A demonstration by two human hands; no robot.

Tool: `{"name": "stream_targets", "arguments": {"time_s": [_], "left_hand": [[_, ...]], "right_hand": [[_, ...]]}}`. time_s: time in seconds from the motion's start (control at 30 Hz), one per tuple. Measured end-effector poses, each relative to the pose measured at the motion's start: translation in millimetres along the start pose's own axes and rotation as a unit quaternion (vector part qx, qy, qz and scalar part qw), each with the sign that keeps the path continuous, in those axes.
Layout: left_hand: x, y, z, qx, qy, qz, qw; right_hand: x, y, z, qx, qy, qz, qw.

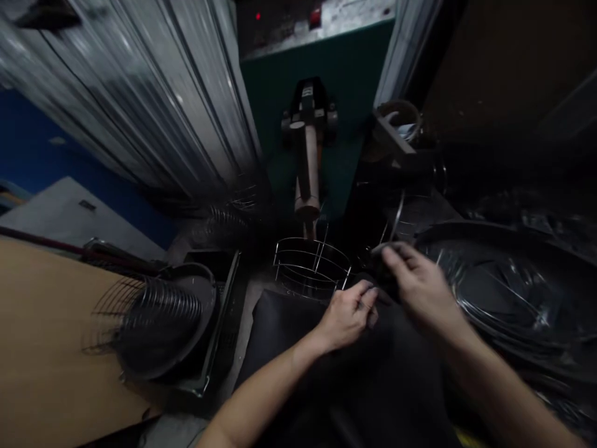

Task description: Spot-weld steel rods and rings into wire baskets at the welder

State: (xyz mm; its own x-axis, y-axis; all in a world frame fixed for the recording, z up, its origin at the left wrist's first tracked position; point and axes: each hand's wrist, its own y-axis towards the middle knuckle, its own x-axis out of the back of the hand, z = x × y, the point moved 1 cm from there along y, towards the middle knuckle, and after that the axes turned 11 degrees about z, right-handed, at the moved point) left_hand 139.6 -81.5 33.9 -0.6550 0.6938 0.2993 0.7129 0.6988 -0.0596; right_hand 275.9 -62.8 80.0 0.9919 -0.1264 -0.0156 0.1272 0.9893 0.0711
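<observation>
A round frame of thin bright wire [318, 267], with two rings joined by short uprights, is below a machine's pale cylindrical arm [306, 174]. My left hand [347, 314] is at the frame's near right edge, its fingers curled together; whether they grip the wire is hidden. To the right, slightly blurred, my right hand [422, 280] has thumb and fingers pinched. A curved bright wire [398, 214] rises just beyond its fingertips, but I cannot tell if it is held. Dark cloth [284, 323] covers the area under both hands.
At left, a dark pan [208, 274] carries a row of nested wire rings [172, 305] beside a tan board [46, 336]. A wide dark pan [569, 261] with loose wire pieces stands at right. Behind the machine is a green panel [265, 87], with corrugated metal [153, 81] to its left.
</observation>
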Motion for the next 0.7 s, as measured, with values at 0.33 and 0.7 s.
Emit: {"name": "stream_targets", "arguments": {"time_s": [0.33, 0.7], "left_hand": [[156.2, -26.6, 57.4, -0.08, 0.296, -0.15, 0.94], [141.2, -1.0, 100.0, -0.209, 0.144, -0.256, 0.933]], "right_hand": [[-49.1, 91.1, -55.6, -0.05, 0.117, 0.048, 0.991], [-74.3, 104.3, -61.8, -0.059, 0.112, 0.097, 0.987]]}}
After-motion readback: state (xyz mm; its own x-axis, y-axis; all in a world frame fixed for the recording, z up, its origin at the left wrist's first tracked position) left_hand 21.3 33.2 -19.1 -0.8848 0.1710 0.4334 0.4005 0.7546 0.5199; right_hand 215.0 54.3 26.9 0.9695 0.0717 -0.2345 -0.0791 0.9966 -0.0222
